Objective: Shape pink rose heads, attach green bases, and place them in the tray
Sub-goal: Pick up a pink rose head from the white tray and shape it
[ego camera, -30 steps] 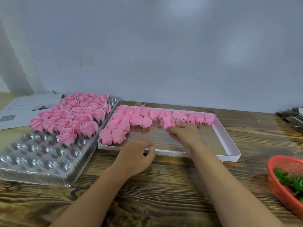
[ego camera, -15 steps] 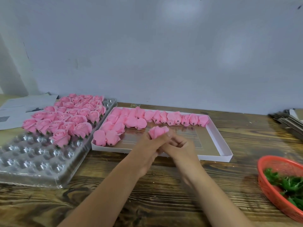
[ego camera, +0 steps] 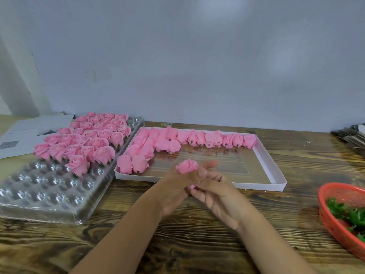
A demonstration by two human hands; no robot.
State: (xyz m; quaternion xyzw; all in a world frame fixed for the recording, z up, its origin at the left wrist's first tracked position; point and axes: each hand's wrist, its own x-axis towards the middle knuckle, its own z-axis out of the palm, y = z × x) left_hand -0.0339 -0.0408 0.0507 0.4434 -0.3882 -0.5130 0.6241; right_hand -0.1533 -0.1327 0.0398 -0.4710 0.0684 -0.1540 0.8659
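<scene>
A rose head [ego camera: 187, 166] has left the white box [ego camera: 274, 171] (a second ago it lay there); now left hand [ego camera: 178, 186] and right hand [ego camera: 215, 192] both pinch it just before the box, ready for shaping.

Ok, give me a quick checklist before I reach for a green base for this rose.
1. Rose head held firmly: ok, left hand grips it.
2. Right hand free to reach: not ok, fingers pinch the rose's underside.
3. Green bases in the red basket: ok.
4. Empty cups in the clear tray: ok.
5. Petals shaped: cannot tell.
</scene>
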